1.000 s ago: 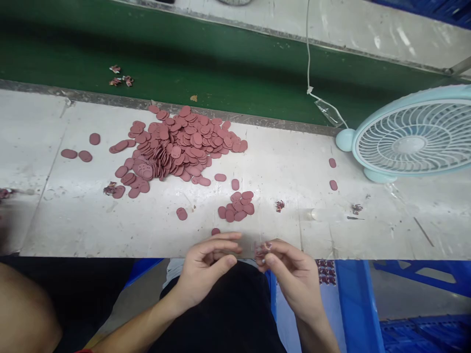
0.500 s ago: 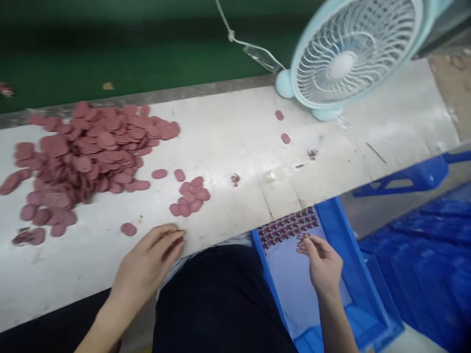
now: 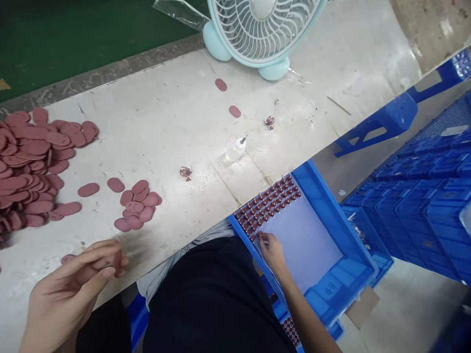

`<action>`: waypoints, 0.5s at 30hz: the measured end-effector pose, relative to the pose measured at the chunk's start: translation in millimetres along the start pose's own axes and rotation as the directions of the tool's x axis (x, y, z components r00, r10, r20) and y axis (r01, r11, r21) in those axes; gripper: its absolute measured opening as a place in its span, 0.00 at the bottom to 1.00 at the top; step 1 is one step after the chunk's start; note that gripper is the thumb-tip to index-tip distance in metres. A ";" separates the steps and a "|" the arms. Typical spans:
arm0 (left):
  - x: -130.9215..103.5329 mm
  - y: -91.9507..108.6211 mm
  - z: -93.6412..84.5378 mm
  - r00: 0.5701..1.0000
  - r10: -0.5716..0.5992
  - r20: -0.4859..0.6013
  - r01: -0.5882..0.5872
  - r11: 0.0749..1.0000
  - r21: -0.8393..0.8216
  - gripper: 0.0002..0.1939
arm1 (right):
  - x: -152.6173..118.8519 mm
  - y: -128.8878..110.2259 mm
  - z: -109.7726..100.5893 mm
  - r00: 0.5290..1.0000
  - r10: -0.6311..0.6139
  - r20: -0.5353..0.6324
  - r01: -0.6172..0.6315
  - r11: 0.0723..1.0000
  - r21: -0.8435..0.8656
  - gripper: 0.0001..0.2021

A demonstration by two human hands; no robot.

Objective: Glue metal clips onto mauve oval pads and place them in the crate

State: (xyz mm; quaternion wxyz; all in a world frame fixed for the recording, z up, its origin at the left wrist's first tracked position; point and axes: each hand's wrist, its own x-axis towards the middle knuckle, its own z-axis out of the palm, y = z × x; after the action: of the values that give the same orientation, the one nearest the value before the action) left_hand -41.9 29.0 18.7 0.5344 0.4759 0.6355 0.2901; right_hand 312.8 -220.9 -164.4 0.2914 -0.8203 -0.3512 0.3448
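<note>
My left hand [image 3: 79, 284], above the table's near edge at left, is closed with thumb and fingertips around what looks like a red oval piece, mostly hidden. Just beyond it lies a small cluster of red oval pieces [image 3: 147, 214], and a larger heap of the same flat ovals [image 3: 31, 162] is at the far left. Down in the blue crate [image 3: 331, 215], my right hand [image 3: 272, 250] pinches a small dark red part [image 3: 260, 236] at the end of rows of similar dark red parts [image 3: 272, 198]. These rows stand on a pale sheet [image 3: 309, 235].
A light-blue fan [image 3: 274, 71] stands at the table's back edge. On the white table [image 3: 176, 117] are a small dropper bottle [image 3: 235, 149], two loose ovals and small dark red scraps [image 3: 186, 172]. Stacked blue crates [image 3: 423, 201] are at right; a blue stool [image 3: 382, 127] is beyond the table.
My right hand has gone from above the pale sheet to the front end of the rows. My left hand stays closed near the table edge. The camera view has shifted right.
</note>
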 end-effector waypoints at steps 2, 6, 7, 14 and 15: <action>2.5 -1.7 2.5 1.000 -0.009 0.021 0.010 0.998 -0.061 0.09 | 0.0 1.3 1.6 1.000 -0.005 0.008 0.005 1.000 -0.028 0.10; 5.9 -6.4 5.2 0.999 -0.033 -0.027 0.030 0.993 -0.115 0.09 | 1.2 1.6 2.6 0.999 -0.009 0.033 0.012 0.996 -0.085 0.11; 6.4 -7.2 5.4 0.998 -0.049 -0.040 0.044 0.991 -0.123 0.09 | 1.3 0.8 2.5 0.999 -0.007 0.039 0.011 0.995 -0.100 0.11; 8.1 -11.8 4.9 0.989 -0.136 -0.063 0.124 0.979 -0.160 0.11 | 2.8 -10.4 -1.0 0.998 0.000 0.064 0.010 0.986 -0.165 0.12; 8.3 -12.7 4.9 0.988 -0.142 -0.063 0.131 0.979 -0.154 0.11 | 3.5 -11.5 -1.1 0.998 -0.001 0.062 0.011 0.986 -0.167 0.12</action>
State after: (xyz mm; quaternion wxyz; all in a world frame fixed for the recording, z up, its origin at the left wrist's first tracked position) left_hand -40.8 31.1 2.9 0.5634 0.3788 0.6622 0.3170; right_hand 311.1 -211.7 -156.8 0.2117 -0.8297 -0.3901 0.3385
